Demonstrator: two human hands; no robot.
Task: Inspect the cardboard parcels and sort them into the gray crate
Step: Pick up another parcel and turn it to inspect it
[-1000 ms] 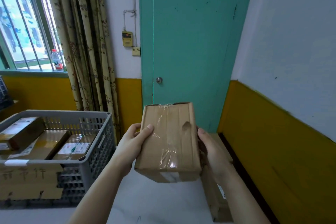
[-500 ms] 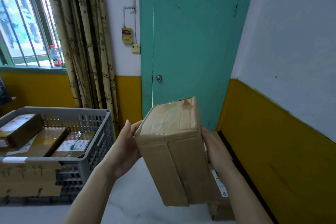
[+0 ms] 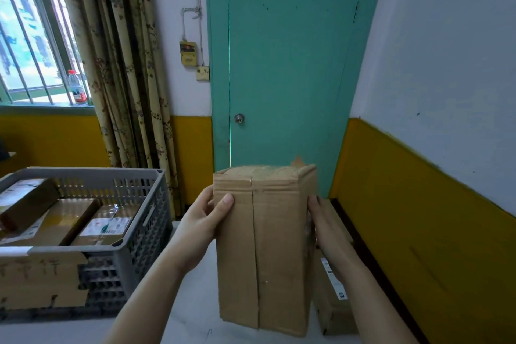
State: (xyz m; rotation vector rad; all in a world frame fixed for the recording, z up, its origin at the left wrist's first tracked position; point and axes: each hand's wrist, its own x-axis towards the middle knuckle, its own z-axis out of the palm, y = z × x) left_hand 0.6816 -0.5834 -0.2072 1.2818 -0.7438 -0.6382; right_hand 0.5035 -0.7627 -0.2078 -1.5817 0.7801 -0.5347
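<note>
Both my hands hold a cardboard parcel [image 3: 265, 248] upright at frame centre: left hand [image 3: 202, 225] thumb on front, right hand [image 3: 324, 227] along its side; gray crate [image 3: 139, 234] lower left.

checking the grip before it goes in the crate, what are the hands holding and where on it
Both hands hold one cardboard parcel by its upper sides: left hand with thumb across the front, right hand on the opposite side.

Parcel sitting between both hands, crate to the left.
The held parcel [image 3: 265, 246] is standing above the bench [image 3: 190, 313]; the crate [image 3: 131, 232] is holding three parcels [image 3: 109, 226], and another parcel [image 3: 332, 301] is lying behind, rightward.
</note>
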